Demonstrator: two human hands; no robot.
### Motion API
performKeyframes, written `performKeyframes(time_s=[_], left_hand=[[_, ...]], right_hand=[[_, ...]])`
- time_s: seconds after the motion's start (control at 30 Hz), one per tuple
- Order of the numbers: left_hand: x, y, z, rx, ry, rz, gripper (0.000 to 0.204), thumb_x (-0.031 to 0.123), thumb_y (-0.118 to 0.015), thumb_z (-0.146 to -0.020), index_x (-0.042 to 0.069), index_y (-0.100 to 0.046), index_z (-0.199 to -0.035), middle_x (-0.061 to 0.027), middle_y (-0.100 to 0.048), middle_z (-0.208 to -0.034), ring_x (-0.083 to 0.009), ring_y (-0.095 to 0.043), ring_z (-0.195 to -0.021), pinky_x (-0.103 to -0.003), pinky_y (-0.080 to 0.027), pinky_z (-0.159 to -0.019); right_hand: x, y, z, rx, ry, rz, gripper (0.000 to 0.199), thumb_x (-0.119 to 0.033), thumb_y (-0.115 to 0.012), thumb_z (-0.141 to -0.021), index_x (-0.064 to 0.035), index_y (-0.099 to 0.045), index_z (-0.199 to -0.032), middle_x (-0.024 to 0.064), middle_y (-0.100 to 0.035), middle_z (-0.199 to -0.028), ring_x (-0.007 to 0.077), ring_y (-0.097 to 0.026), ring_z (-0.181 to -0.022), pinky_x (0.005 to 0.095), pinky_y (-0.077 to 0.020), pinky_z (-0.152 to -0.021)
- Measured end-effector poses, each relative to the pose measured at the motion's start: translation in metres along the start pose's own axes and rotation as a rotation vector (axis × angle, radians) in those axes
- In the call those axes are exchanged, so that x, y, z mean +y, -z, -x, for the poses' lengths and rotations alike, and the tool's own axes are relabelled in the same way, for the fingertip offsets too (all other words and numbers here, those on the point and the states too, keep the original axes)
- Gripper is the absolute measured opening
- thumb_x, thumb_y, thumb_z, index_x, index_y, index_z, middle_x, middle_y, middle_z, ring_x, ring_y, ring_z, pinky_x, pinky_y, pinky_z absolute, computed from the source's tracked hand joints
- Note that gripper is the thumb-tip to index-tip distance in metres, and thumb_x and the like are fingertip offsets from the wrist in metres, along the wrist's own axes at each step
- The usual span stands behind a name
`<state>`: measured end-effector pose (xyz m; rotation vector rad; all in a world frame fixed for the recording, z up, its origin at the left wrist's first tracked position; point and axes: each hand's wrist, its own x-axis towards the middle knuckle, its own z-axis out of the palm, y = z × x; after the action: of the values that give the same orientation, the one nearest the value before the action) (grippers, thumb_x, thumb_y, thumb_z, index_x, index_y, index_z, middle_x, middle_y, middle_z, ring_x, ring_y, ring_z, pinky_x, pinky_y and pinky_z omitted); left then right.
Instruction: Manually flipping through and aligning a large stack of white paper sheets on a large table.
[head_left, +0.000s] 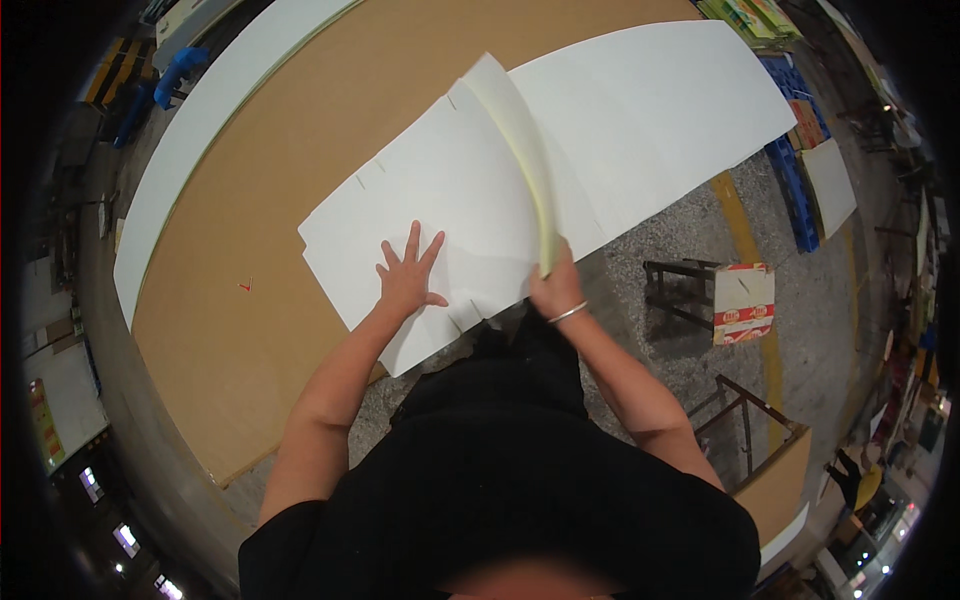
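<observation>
Head view, largest item first.
Brown board point(215, 330): spread from the upper centre to the lower left of the frame.
Pale sheet point(660, 115): laid across the upper right, its left part covered; whether single or stacked cannot be told.
Notched sheet point(440, 190): white, at the centre, overlying part of the board and of the pale sheet; short slits are seen along two opposite edges; its right end is curled upward.
Left hand point(408, 283): placed left of centre, palm down, fingers spread on the notched sheet, nothing gripped.
Right hand point(555, 288): closed at the centre on the lower corner of the curled end.
Bangle point(567, 313): worn at the right wrist.
Handling, as judged: broad, flat pressure should be applied by the left palm; the curl is best guided evenly across its width, since a one-cornered pull could crease or skew the sheet; strain at the slits should be avoided.
</observation>
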<state>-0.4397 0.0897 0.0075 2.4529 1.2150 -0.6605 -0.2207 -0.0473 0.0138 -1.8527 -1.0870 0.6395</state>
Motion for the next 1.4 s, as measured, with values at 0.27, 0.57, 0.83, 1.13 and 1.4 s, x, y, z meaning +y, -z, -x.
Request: performKeyframes(time_s=[0.27, 0.57, 0.83, 1.13, 1.4], left_hand=[[0.001, 0.002, 0.000, 0.001, 0.017, -0.003, 0.126, 0.042, -0.089, -0.047, 0.041, -0.013, -0.147, -0.0036, 0.006, -0.157, -0.0618, -0.018, -0.127, -0.073, -0.040, -0.086], [-0.002, -0.004, 0.000, 0.015, -0.038, 0.011, 0.126, 0.041, -0.089, -0.047, 0.039, -0.013, -0.147, -0.0043, 0.005, -0.157, -0.0614, -0.019, -0.127, -0.072, -0.040, -0.086], [-0.003, -0.006, 0.000, 0.005, -0.003, 0.027, 0.126, 0.040, -0.090, -0.046, 0.040, -0.014, -0.147, -0.0037, 0.006, -0.157, -0.0622, -0.017, -0.128, -0.073, -0.040, -0.086], [-0.008, -0.006, 0.005, -0.003, 0.014, 0.024, 0.126, 0.039, -0.090, -0.047, 0.040, -0.013, -0.147, -0.0039, 0.006, -0.157, -0.0619, -0.017, -0.128, -0.073, -0.039, -0.087], [-0.008, -0.009, 0.004, 0.007, 0.015, -0.004, 0.128, 0.038, -0.090, -0.045, 0.041, -0.012, -0.147, -0.0039, 0.006, -0.157, -0.0602, -0.020, -0.127, -0.070, -0.042, -0.086]], right_hand=[[0.022, -0.012, 0.003, -0.074, -0.296, -0.178, 0.057, 0.001, -0.059, -0.075, 0.0036, -0.044, -0.129, 0.0228, -0.057, -0.118, 0.0380, -0.055, -0.110, 0.0380, -0.0448, -0.093], [0.079, 0.037, -0.024, -0.318, -0.510, -1.096, 0.049, -0.015, -0.067, -0.083, 0.0004, -0.049, -0.126, 0.0089, -0.059, -0.118, 0.0222, -0.058, -0.104, 0.0349, -0.0469, -0.090], [-0.009, -0.015, -0.003, 0.095, 0.386, 0.258, 0.068, 0.003, -0.055, -0.075, 0.0099, -0.028, -0.137, 0.0282, -0.044, -0.128, 0.0434, -0.043, -0.119, 0.0447, -0.0356, -0.102], [0.035, 0.047, -0.038, -0.306, -0.617, -0.740, 0.055, -0.017, -0.067, -0.084, 0.0040, -0.045, -0.131, 0.0128, -0.057, -0.120, 0.0222, -0.054, -0.110, 0.0352, -0.0445, -0.093], [0.025, 0.030, -0.037, -0.331, -0.439, -0.064, 0.054, -0.012, -0.061, -0.083, 0.0045, -0.043, -0.131, 0.0195, -0.052, -0.125, 0.0321, -0.048, -0.119, 0.0399, -0.0378, -0.101]])
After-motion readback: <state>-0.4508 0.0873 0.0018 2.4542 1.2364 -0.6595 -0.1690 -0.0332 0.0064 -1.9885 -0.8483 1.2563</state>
